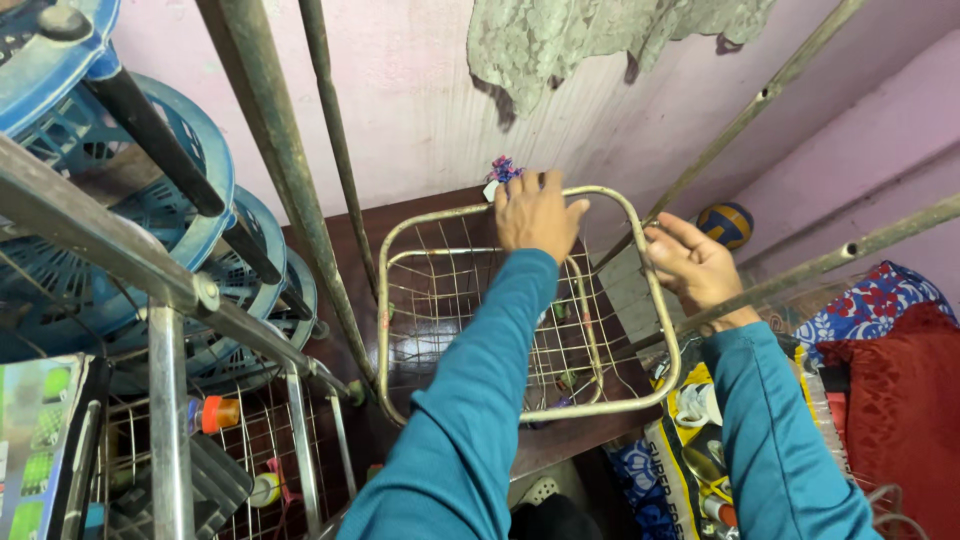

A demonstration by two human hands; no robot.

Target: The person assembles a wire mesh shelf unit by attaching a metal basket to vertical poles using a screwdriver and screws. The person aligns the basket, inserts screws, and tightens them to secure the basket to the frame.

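Both hands gripped a wire basket's rounded rim: the left hand [536,213] on its far edge, the right hand [690,263] pinching its right edge. The basket [440,300], dull metal grid, sat on a dark wooden table [340,270]. Blue plastic baskets [150,220] stacked left, against a pink wall [420,110].

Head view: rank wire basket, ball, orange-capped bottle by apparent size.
1. wire basket, largest by far, with the left hand and the right hand at its rim.
2. ball.
3. orange-capped bottle. It looks close to the ball, which sits farther back, so that order is unsure.
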